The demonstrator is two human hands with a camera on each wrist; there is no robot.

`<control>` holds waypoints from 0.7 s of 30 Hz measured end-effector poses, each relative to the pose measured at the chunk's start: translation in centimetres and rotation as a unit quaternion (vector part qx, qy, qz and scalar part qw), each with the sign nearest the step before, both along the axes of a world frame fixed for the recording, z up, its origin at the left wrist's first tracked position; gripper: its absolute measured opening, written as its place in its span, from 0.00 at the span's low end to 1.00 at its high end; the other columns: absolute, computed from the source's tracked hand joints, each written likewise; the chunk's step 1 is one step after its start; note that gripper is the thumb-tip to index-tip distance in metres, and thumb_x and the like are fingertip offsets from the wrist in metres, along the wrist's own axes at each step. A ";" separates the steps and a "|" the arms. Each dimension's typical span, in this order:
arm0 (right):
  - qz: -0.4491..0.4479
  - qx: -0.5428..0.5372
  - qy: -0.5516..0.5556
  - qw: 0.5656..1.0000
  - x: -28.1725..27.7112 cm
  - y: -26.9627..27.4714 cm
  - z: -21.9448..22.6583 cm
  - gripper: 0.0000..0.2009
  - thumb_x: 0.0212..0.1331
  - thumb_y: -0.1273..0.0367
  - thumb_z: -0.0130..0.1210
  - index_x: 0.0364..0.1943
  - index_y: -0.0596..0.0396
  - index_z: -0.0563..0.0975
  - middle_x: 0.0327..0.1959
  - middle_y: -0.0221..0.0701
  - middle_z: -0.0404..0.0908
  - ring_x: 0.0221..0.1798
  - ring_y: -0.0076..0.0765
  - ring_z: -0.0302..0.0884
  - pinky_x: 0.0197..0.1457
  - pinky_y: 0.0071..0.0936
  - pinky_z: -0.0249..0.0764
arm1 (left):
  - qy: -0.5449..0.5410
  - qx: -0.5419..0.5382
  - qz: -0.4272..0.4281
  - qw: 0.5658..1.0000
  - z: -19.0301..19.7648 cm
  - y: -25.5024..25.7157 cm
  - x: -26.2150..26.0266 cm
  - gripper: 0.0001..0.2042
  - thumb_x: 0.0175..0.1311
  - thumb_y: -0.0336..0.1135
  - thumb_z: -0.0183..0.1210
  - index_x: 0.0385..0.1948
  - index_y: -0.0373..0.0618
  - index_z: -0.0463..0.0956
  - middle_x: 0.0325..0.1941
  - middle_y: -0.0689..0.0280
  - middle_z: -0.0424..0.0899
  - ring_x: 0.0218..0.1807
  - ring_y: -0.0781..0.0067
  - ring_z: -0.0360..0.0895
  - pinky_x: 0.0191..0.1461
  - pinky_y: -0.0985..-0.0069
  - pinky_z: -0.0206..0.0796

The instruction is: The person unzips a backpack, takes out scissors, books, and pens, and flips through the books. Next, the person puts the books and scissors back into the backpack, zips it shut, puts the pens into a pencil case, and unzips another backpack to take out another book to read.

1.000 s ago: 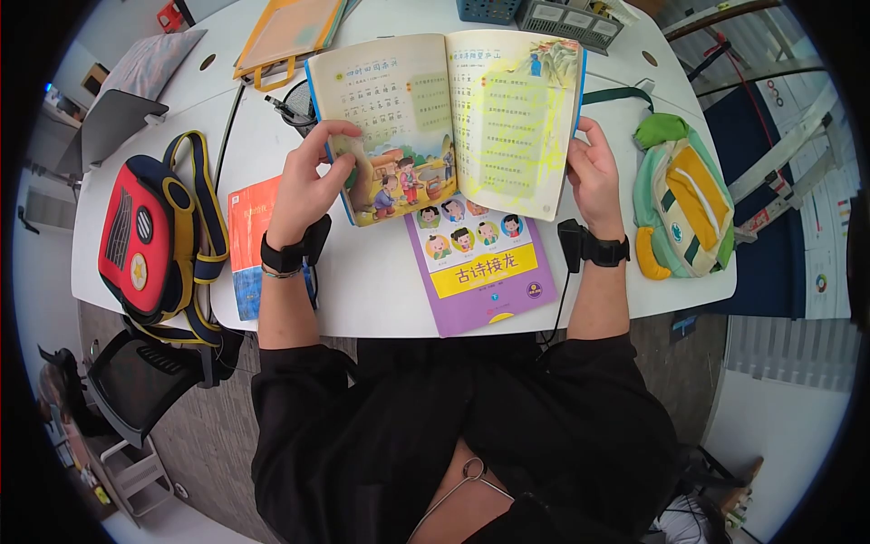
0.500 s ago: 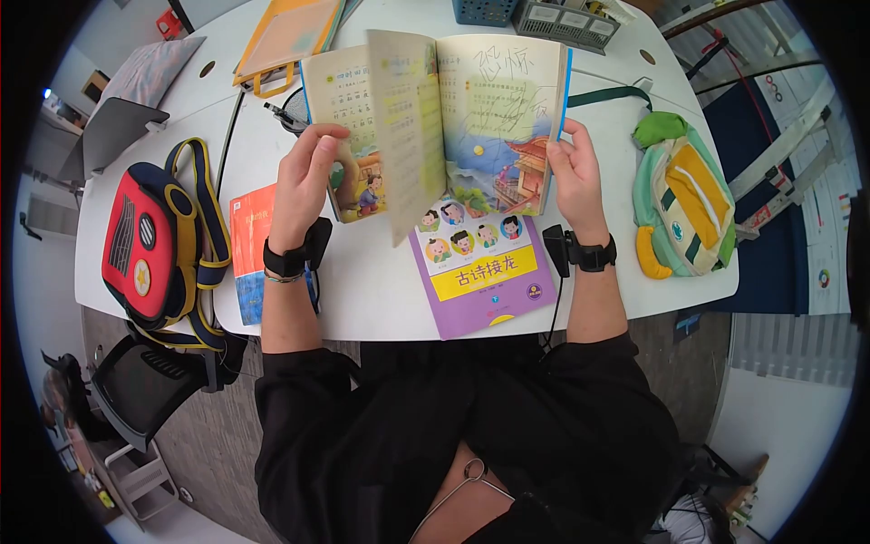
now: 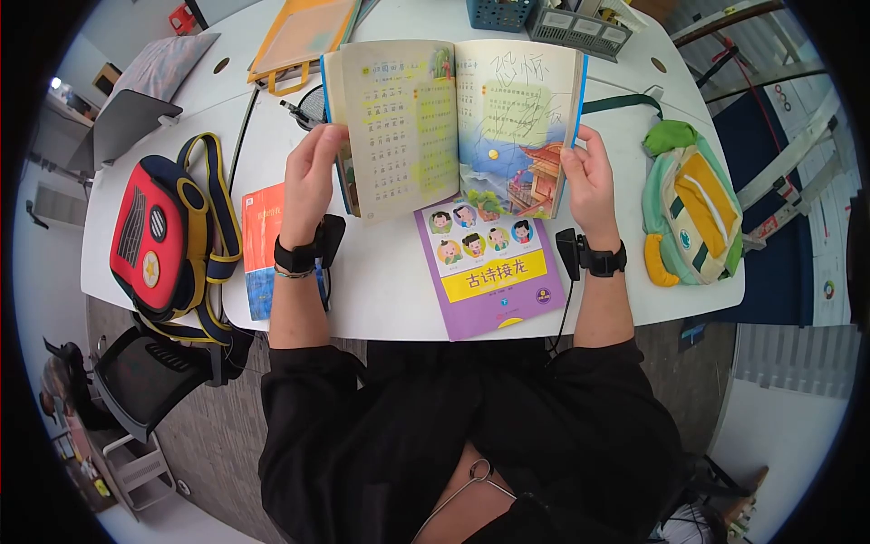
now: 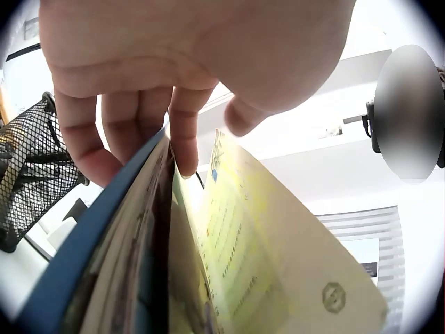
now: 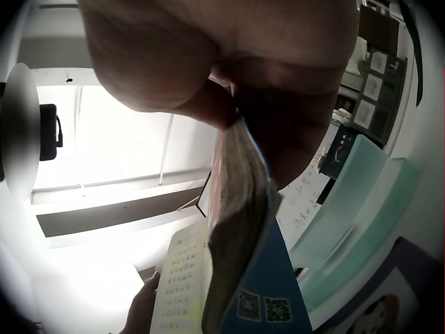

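An illustrated book [image 3: 403, 136] is held open above the table, its right page showing a night scene with a pavilion. My left hand [image 3: 311, 177] holds its left edge; in the left wrist view the fingers of the left hand [image 4: 174, 83] lie behind the cover and against the inner pages, with the thumb apart from a raised page [image 4: 271, 243]. At the right edge my right hand [image 3: 589, 186] pinches the page stack and cover between thumb and fingers, as the right wrist view also shows on the book's thick edge [image 5: 240, 209]. Below the book lies a purple book [image 3: 498, 304].
An orange and blue book [image 3: 260, 245] and a red backpack [image 3: 159, 238] are on the left. A green and yellow bag [image 3: 693, 213] lies at the right. Behind are a mesh pen holder [image 3: 314, 107], an orange folder [image 3: 299, 41] and a grey basket [image 3: 577, 33].
A page has turned from right to left, so the night scene shows on the right and a text page covers the earlier left page. Both hands remain at the book's edges.
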State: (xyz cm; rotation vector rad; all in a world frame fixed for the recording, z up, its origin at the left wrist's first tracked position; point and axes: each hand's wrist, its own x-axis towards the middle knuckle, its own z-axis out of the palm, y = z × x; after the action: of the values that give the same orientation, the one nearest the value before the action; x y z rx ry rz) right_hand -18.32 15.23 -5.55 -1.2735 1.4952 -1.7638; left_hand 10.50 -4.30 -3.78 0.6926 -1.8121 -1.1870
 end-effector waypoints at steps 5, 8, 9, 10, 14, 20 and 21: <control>0.010 0.016 -0.013 1.000 0.3 0.2 0.3 0.14 0.70 0.72 0.42 0.56 0.62 0.62 0.41 0.39 0.81 0.43 0.24 0.77 0.47 0.21 0.73 | 0.011 0.029 0.004 1.000 -0.6 -0.1 -0.3 0.10 0.68 0.35 0.55 0.37 0.35 0.76 0.32 0.71 0.78 0.33 0.87 0.71 0.35 0.87 0.62; 0.015 0.028 -0.012 0.999 0.3 0.2 0.4 0.14 0.70 0.72 0.42 0.56 0.62 0.62 0.42 0.39 0.81 0.44 0.24 0.78 0.47 0.21 0.73 | 0.001 0.045 0.020 0.999 -1.0 -0.2 -0.4 0.09 0.67 0.34 0.57 0.35 0.36 0.76 0.29 0.71 0.77 0.31 0.88 0.70 0.32 0.88 0.60; 0.014 0.029 -0.007 0.999 0.3 0.2 0.3 0.14 0.70 0.72 0.41 0.56 0.62 0.62 0.42 0.39 0.81 0.44 0.24 0.78 0.47 0.21 0.73 | 0.001 0.047 0.026 0.999 -1.0 -0.3 -0.4 0.10 0.67 0.35 0.58 0.34 0.36 0.75 0.28 0.72 0.76 0.30 0.89 0.69 0.31 0.88 0.60; 0.015 0.029 -0.007 0.999 0.3 0.2 0.3 0.14 0.70 0.72 0.41 0.56 0.62 0.62 0.42 0.39 0.81 0.44 0.24 0.78 0.47 0.21 0.73 | 0.000 0.047 0.027 0.999 -1.0 -0.4 -0.4 0.10 0.67 0.35 0.58 0.34 0.36 0.75 0.28 0.72 0.76 0.30 0.89 0.69 0.31 0.88 0.60; 0.009 0.003 -0.004 1.000 0.4 0.0 0.4 0.14 0.70 0.72 0.41 0.57 0.62 0.62 0.43 0.39 0.81 0.44 0.24 0.78 0.48 0.21 0.73 | -0.019 0.026 0.065 0.997 -1.4 -0.9 -0.2 0.10 0.66 0.35 0.58 0.32 0.35 0.75 0.25 0.73 0.76 0.27 0.90 0.68 0.29 0.87 0.59; 0.012 0.015 -0.016 1.000 -0.2 0.1 0.0 0.14 0.71 0.72 0.42 0.57 0.61 0.62 0.46 0.40 0.80 0.48 0.25 0.77 0.52 0.22 0.72 | -0.037 0.030 0.082 0.995 -1.1 -0.8 -0.1 0.11 0.66 0.35 0.58 0.31 0.34 0.75 0.23 0.72 0.77 0.26 0.90 0.68 0.28 0.87 0.58; 0.015 0.026 -0.022 0.999 -0.3 0.2 0.0 0.15 0.71 0.72 0.42 0.58 0.60 0.61 0.48 0.41 0.80 0.51 0.25 0.76 0.55 0.23 0.70 | -0.039 0.033 0.082 0.995 -1.1 -0.8 -0.1 0.11 0.66 0.34 0.58 0.31 0.34 0.75 0.23 0.71 0.78 0.26 0.90 0.69 0.28 0.87 0.59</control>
State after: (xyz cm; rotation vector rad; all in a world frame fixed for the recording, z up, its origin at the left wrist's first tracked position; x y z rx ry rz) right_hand -18.59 15.40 -5.56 -1.2176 1.4813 -1.7113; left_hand 10.39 -5.09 -4.83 0.9190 -1.7493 -1.1276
